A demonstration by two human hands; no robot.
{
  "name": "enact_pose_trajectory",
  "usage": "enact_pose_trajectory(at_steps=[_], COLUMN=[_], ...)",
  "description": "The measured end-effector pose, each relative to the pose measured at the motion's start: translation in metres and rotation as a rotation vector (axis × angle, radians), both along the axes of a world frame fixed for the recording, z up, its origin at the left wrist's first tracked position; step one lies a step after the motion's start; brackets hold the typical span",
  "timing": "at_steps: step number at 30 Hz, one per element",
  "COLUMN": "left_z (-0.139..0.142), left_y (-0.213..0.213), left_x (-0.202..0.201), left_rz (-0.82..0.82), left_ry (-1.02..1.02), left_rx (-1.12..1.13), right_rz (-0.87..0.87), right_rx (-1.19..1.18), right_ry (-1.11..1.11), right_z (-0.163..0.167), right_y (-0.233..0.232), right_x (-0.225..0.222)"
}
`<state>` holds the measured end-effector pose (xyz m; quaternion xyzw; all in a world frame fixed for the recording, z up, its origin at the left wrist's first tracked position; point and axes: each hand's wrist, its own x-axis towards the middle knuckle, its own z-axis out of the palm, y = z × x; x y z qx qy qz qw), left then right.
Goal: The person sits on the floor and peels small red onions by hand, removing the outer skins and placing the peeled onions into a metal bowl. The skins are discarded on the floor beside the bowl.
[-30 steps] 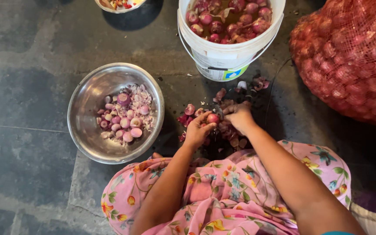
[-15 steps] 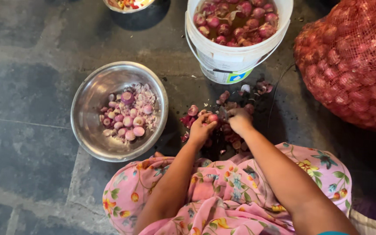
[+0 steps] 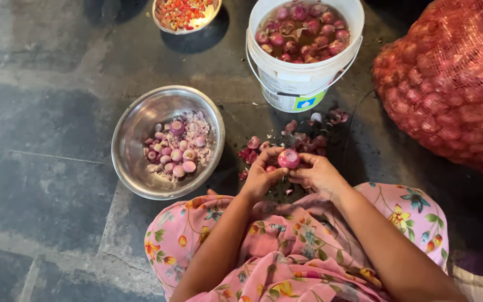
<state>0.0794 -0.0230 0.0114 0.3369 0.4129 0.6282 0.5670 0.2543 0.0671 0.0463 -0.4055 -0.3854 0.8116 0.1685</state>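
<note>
Both my hands hold one small peeled purple onion just above the dark stone floor. My left hand grips it from the left and my right hand from the right, fingertips on its top. Loose purple onion skins lie on the floor right behind the hands. A steel bowl to the left holds several peeled small onions. My lap is covered by pink flowered cloth.
A white plastic bucket with onions in water stands behind the hands. A red mesh sack full of onions lies at the right. A small bowl of chopped red and yellow bits sits at the top edge.
The hands have lifted off the pile of skins and drawn a little nearer to me, and the onion now shows plainly between the fingertips. The view has shifted slightly.
</note>
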Motion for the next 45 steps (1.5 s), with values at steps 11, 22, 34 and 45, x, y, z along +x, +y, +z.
enact_pose_trajectory(at_steps=[11,22,34,45], left_z=[-0.019,-0.035,-0.036,-0.039], left_y=[0.006,0.032,0.039,0.039], left_x=[-0.009,-0.019,-0.006,-0.001], left_rz=[0.019,-0.051,0.072,0.202], left_ry=[0.145,0.149,0.253,0.485], left_rx=[-0.22,-0.091,-0.146,-0.179], right_rz=[0.026,0.058,0.199,0.188], right_rx=[0.796,1.123,1.061,0.987], right_ry=[-0.324,-0.5,-0.386,-0.298], right_z=[-0.021,-0.034,-0.033,-0.034], right_y=[0.006,0.027,0.06,0.061], right_x=[-0.004,-0.009,-0.007,-0.017])
